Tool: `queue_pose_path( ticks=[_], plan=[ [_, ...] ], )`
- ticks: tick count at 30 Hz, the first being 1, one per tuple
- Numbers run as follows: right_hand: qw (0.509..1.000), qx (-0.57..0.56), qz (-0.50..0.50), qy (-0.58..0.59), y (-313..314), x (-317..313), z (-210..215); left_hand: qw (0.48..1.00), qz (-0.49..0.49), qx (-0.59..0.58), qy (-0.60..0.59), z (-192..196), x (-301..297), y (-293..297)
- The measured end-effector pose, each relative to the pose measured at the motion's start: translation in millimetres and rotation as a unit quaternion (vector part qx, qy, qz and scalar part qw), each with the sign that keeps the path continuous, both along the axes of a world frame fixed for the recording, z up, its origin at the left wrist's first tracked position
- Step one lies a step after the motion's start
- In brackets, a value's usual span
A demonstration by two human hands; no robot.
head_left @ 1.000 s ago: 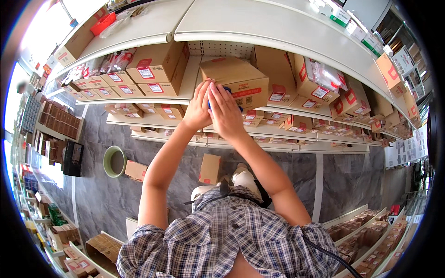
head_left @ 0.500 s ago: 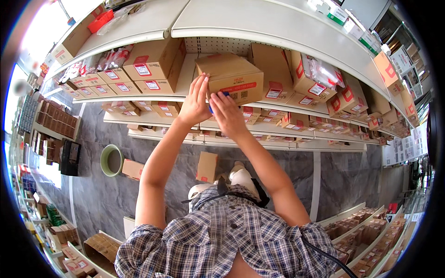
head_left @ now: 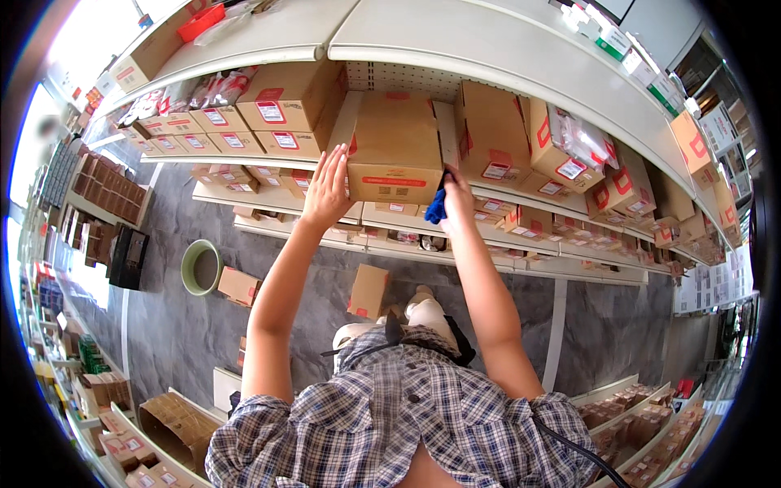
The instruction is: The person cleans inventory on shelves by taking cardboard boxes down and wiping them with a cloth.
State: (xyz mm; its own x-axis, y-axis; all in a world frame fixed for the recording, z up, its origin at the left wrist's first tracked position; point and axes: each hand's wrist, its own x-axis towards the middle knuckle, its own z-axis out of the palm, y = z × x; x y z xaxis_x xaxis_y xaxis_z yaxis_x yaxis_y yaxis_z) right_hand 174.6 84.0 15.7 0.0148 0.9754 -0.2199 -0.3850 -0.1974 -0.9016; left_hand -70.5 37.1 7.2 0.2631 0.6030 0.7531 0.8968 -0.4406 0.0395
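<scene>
A brown cardboard box (head_left: 394, 138) with a red band on its front rests on the upper shelf, its front at the shelf's edge. My left hand (head_left: 328, 189) lies along the box's left front corner with fingers stretched out. At the right front corner, my right hand (head_left: 458, 203) grips a bunched blue cloth (head_left: 438, 206). Its fingertips are near the box's right side; whether they touch it is hard to see. Beside the box on the right stands another brown carton (head_left: 491, 130). To its left are stacked labelled cartons (head_left: 281, 102).
Lower shelves (head_left: 277, 218) hold rows of small cartons. On the floor stand a green bin (head_left: 202, 268), a carton (head_left: 368, 290) near my feet and another carton (head_left: 238, 286) beside the bin. A white top shelf (head_left: 480, 37) overhangs the box. Behind me are more stocked shelves (head_left: 643, 431).
The box has turned from a slant to nearly square with the shelf edge. My right hand has moved from its front to its right corner with the blue cloth. My left hand remains by the left corner.
</scene>
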Motion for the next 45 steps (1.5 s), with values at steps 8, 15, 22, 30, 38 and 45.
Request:
queue_pose_path(
  ticks=[8, 15, 22, 30, 38, 45],
  plan=[
    [0.995, 0.061, -0.074, -0.019, 9.8, -57.3, -91.0, 0.949, 0.258, -0.173, -0.06, -26.4, 18.6, -10.8],
    [0.996, 0.081, -0.033, 0.006, -6.2, -60.9, -86.3, 0.988, 0.118, 0.034, 0.093, -54.7, 49.1, -29.8],
    [0.998, 0.024, -0.038, 0.034, -22.2, -38.0, -63.1, 0.981, 0.085, -0.024, 0.175, -50.8, 51.9, -20.8],
    [0.971, 0.135, -0.123, -0.155, -18.9, -19.6, -64.5, 0.995, 0.066, 0.054, 0.06, -45.5, 43.2, 1.9],
    [0.907, 0.273, -0.146, -0.285, -32.5, -16.9, 26.1, 0.983, 0.034, 0.014, -0.181, 6.6, 29.7, -23.4],
    [0.686, 0.62, -0.013, -0.379, -32.0, -62.8, 64.6, 0.972, -0.015, -0.03, -0.232, 12.3, 38.6, -22.8]
  ],
)
